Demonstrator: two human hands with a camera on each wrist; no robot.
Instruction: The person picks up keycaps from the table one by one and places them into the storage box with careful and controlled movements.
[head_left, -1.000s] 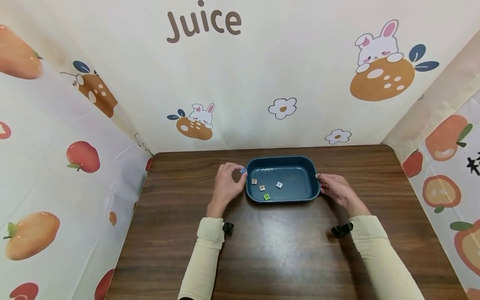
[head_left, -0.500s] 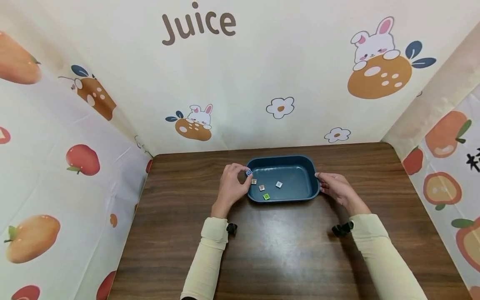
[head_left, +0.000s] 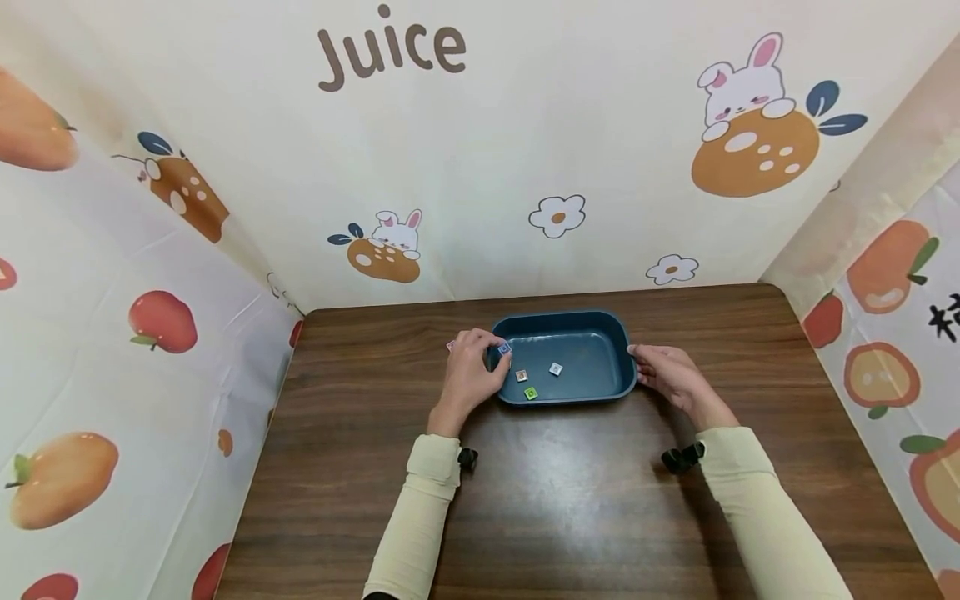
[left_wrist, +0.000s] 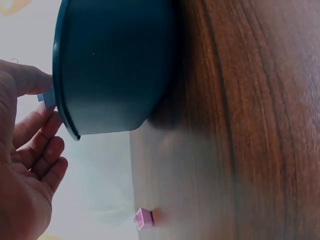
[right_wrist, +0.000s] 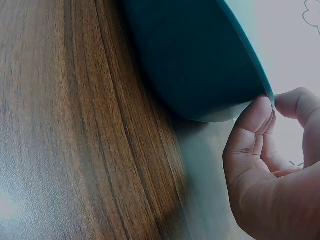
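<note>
A small blue block [head_left: 505,348] is pinched between the thumb and fingertips of my left hand [head_left: 471,373], over the left end of a dark teal tray [head_left: 573,400]. The left wrist view shows part of the blue block [left_wrist: 48,98] at the tray's rim, the rest hidden by fingers and rim. My right hand [head_left: 675,379] pinches the tray's right rim; in the right wrist view, thumb and fingers meet at the rim [right_wrist: 267,85]. On the tray floor lie a green block [head_left: 531,393], an orange-and-white block [head_left: 521,376] and a whitish block [head_left: 555,368].
A pink block [left_wrist: 144,219] stands on the wooden table [head_left: 570,500] left of the tray, mostly behind my left hand in the head view. A printed curtain [head_left: 480,167] rises behind the table and at both sides.
My left hand has carried the blue block rightward, from beside the left rim to over the tray. It now covers one small block near the left wall. My right hand keeps its hold.
</note>
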